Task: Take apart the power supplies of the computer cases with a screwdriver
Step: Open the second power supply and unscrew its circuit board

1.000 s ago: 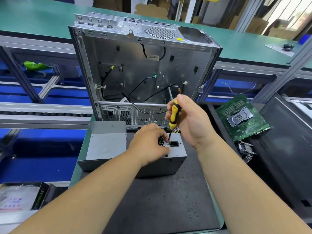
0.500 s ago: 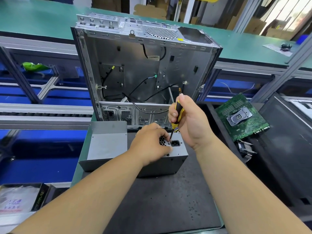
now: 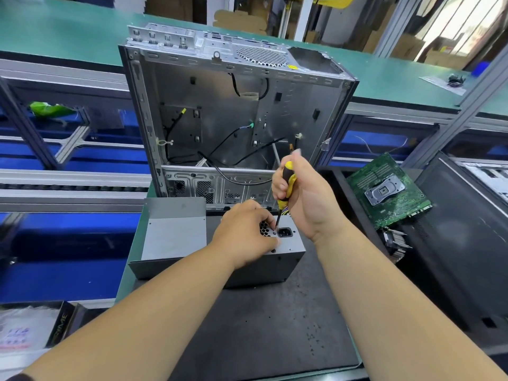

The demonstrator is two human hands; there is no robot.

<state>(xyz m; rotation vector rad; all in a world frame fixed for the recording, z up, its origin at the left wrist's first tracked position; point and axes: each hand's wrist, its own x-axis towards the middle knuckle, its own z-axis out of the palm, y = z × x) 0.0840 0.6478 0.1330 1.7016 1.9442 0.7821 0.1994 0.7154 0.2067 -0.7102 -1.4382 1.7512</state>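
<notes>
- The power supply (image 3: 286,259) is seen lying on the black mat (image 3: 261,334), gripped on top by the left hand (image 3: 244,235).
- The yellow-and-black screwdriver (image 3: 284,188) is clenched in the right hand (image 3: 305,196), its tip set beside the power socket (image 3: 284,232).
- Behind them, the open computer case (image 3: 233,116) is stood upright.

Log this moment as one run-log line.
right hand: grips screwdriver | tip: on power supply screw | left hand: holds supply | case: open behind

— What does the person wear?
— Both forearms are bare up to the frame's edge. The left hand (image 3: 245,232) and right hand (image 3: 303,195) carry no gloves.
— Any jewellery?
— No rings or watch show.
</notes>
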